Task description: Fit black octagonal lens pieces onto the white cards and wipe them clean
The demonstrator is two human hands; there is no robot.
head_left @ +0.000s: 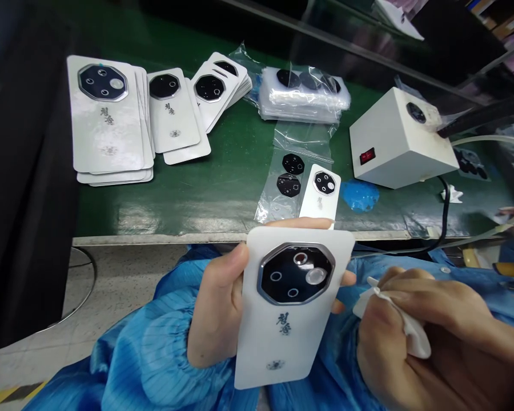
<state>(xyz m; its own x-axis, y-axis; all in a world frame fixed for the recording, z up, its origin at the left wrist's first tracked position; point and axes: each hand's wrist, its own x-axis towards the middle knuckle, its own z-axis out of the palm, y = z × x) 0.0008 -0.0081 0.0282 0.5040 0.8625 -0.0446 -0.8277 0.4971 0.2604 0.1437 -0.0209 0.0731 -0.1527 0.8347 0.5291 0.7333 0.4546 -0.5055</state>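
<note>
- left fingers (229,265) grasp a smooth white panel (257,342) before the bench (214,194), its glossy black octagon (285,285) rimmed in silver
- right fingers (437,299) pinch a crumpled, soft-looking white wipe (417,334)
- similar round-cornered panels (105,134) lie stacked on the bench's shiny green surface

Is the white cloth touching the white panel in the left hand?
No, the right hand pinches the white cloth apart from the white panel in the left hand, with blue clothing visible between.

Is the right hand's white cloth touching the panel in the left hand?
Apart: the head view shows blue clothing between the white cloth and the panel.
</note>
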